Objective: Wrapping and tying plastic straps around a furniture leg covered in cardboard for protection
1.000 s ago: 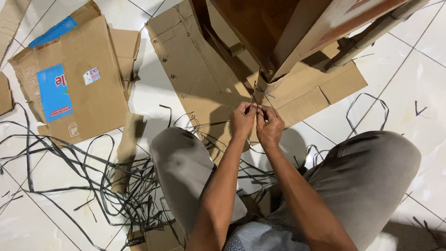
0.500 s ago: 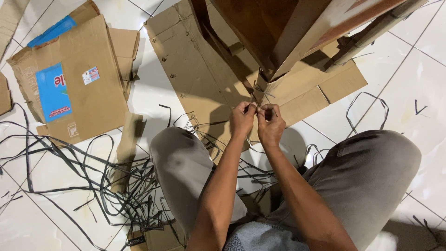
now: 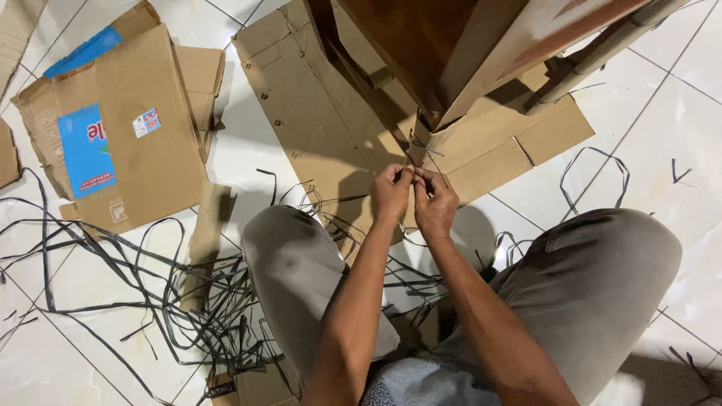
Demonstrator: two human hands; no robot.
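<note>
While we look down between our knees, our left hand (image 3: 391,192) and right hand (image 3: 435,201) meet fingertip to fingertip, both pinched on a thin black strap (image 3: 418,159) that runs up to the cardboard-wrapped corner of a wooden piece (image 3: 432,139) at twelve o'clock, just above the hands. At ten o'clock a flattened cardboard box with a blue label (image 3: 120,143) lies on the white tiled floor (image 3: 662,128), a tangle of loose black straps (image 3: 150,293) spreads at eight o'clock, and one strap loop (image 3: 594,177) lies at two o'clock.
</note>
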